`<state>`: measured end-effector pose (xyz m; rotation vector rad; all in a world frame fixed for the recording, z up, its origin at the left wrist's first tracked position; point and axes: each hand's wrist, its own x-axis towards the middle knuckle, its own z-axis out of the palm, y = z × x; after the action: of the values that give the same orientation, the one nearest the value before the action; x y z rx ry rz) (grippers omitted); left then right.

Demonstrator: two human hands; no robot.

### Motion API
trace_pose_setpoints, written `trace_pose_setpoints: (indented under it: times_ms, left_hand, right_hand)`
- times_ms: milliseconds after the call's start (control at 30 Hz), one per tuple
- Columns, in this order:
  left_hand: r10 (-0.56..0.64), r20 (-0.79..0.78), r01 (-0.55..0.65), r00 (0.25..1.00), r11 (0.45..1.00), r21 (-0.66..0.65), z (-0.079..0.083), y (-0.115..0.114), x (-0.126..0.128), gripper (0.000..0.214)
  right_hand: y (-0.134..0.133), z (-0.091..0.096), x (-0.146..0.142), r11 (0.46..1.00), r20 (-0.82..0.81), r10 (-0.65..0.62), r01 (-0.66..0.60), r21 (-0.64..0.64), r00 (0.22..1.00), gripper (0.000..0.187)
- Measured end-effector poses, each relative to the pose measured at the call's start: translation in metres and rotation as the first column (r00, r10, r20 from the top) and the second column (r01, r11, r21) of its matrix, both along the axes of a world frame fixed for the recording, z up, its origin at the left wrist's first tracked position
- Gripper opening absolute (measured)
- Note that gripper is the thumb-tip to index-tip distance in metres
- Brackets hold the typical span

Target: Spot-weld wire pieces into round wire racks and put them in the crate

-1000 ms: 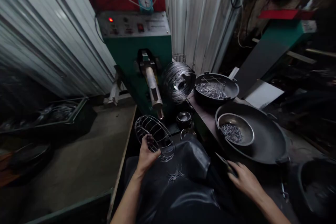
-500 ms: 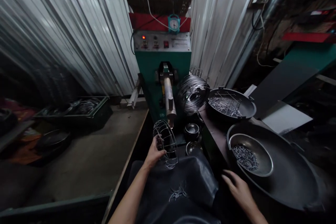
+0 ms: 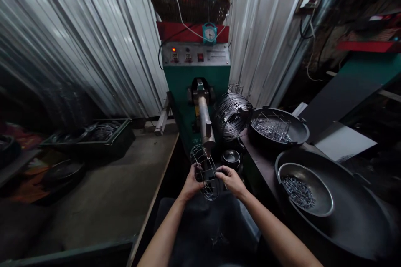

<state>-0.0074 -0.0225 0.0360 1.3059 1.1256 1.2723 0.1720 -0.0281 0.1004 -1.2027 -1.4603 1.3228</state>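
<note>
A round wire cage (image 3: pixel 211 194) is upright on its side, just under the tip of the welding machine's metal arm (image 3: pixel 205 119). My left hand (image 3: pixel 190 185) grips the cage's left side, thumb and fingers closed on its wires. At the cage's right rim, my right hand (image 3: pixel 231 178) has its thumb and fingertips pinched together. What sits between those fingertips is too small to make out. A few small wire pieces (image 3: pixel 219 238) lie on the dark apron (image 3: pixel 194 225) over my lap, somewhat blurred.
The green machine (image 3: pixel 178 79) has a red light lit. Right of it stand a wire coil (image 3: pixel 233 117), small metal bowls (image 3: pixel 231 157), a pan with wire grids (image 3: pixel 282 138), and a large pan (image 3: pixel 354 221) holding a bowl (image 3: pixel 326 200) of metal pieces. A wooden edge (image 3: pixel 156 194) runs along the left.
My right hand has come from beside the large pan to the cage's right rim, its fingers now pinched. The left hand has brought the cage slightly closer under the arm's tip.
</note>
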Motion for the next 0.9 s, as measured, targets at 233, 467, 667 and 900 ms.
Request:
trace_pose_setpoints:
  times_ms: [233,467,667,900]
  left_hand:
    - [-0.019,0.155,0.034,0.988,0.995,-0.097,-0.004,0.002,0.009,0.071]
    - [0.025,0.182,-0.003,0.983,0.993,-0.121,-0.004,-0.007,0.014,0.066]
    - [0.049,0.273,0.014,0.961,0.975,-0.222,0.004,0.000,0.013,0.067]
    - [0.067,0.271,-0.010,0.960,0.978,-0.207,0.001,0.013,0.009,0.069]
  right_hand:
    - [0.007,0.007,-0.002,1.000,0.038,-0.009,0.009,0.006,0.999,0.018]
    - [-0.012,-0.002,0.009,0.992,-0.027,-0.011,0.007,-0.123,1.000,0.027]
    - [0.004,0.007,-0.002,0.997,-0.036,-0.015,0.012,-0.073,0.999,0.022]
    - [0.016,0.004,-0.005,0.998,0.003,-0.040,0.040,-0.040,0.999,0.021]
